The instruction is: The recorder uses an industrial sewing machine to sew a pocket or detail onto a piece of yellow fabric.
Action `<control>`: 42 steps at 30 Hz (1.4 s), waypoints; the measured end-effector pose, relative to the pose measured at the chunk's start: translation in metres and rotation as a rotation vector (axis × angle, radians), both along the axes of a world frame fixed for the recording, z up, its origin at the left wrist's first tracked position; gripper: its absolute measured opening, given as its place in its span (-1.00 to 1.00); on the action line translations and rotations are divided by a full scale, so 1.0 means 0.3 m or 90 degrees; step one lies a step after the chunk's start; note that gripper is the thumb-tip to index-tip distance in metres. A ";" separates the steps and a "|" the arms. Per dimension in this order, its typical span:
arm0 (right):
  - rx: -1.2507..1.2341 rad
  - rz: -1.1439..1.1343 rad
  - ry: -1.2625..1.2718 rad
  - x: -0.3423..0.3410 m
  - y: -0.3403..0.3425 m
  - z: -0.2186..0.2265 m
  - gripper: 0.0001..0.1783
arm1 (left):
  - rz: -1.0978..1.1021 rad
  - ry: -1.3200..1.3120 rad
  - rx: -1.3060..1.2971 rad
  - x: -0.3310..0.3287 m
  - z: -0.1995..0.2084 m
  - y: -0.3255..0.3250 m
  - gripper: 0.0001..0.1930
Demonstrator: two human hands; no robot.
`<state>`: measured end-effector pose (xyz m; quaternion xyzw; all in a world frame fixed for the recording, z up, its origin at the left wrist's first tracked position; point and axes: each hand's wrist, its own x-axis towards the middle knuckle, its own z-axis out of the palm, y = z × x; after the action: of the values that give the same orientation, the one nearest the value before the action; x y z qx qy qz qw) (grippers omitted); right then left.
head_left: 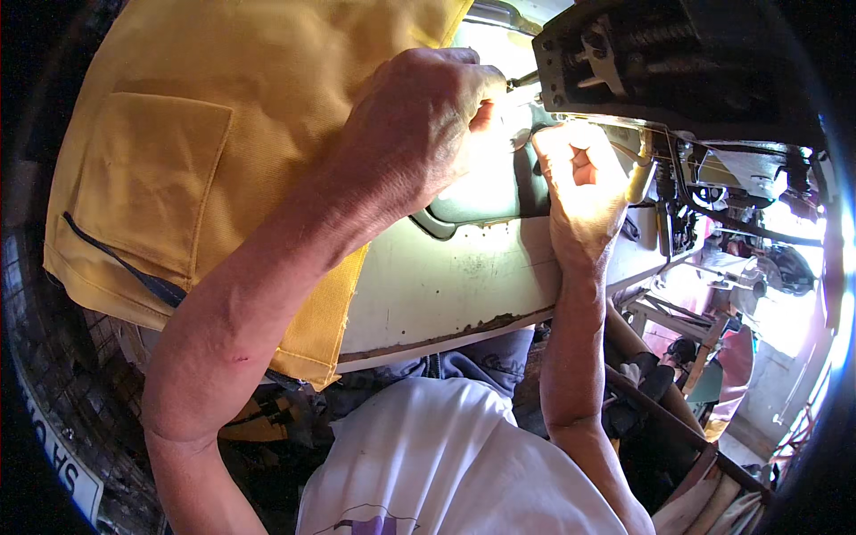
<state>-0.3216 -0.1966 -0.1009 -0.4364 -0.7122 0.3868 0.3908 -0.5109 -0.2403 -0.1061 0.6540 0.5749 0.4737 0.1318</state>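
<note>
- Nearest is the wearer's white shirt point(446, 464), just below the edge of the white worktable point(464, 276).
- The yellow cloth point(160, 169), with a stitched pocket, lies at the left, beneath the left forearm, one corner hanging over the front edge.
- The right hand point(586, 187) has its fingers curled inward beside the machine head; whether they pinch anything, I cannot tell (the glare swallows the detail).
- The left hand point(428, 120) draws its fingertips together opposite; its grip is equally unclear.
- Beyond them looms the dark sewing machine point(678, 62).
- The step seems to be fine set-up there, perhaps threading; next probably calls for steady, precise fingertips.
</note>
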 end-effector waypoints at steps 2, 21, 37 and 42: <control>0.005 0.006 -0.005 0.003 0.003 -0.002 -0.89 | 0.015 0.026 -0.008 0.002 -0.001 0.001 -0.81; 0.000 0.008 -0.063 0.007 0.006 0.005 -0.90 | -0.001 0.012 -0.027 -0.003 0.011 -0.008 -0.90; 0.006 0.006 -0.013 0.007 0.007 -0.005 -0.89 | 0.003 0.013 -0.025 0.002 0.010 -0.007 -0.91; 0.022 0.004 -0.024 0.006 0.004 0.003 -0.89 | -0.003 0.005 -0.014 0.000 0.007 -0.004 -0.87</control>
<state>-0.3198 -0.1954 -0.1001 -0.4344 -0.7274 0.3675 0.3835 -0.5109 -0.2415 -0.1041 0.6556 0.5790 0.4646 0.1381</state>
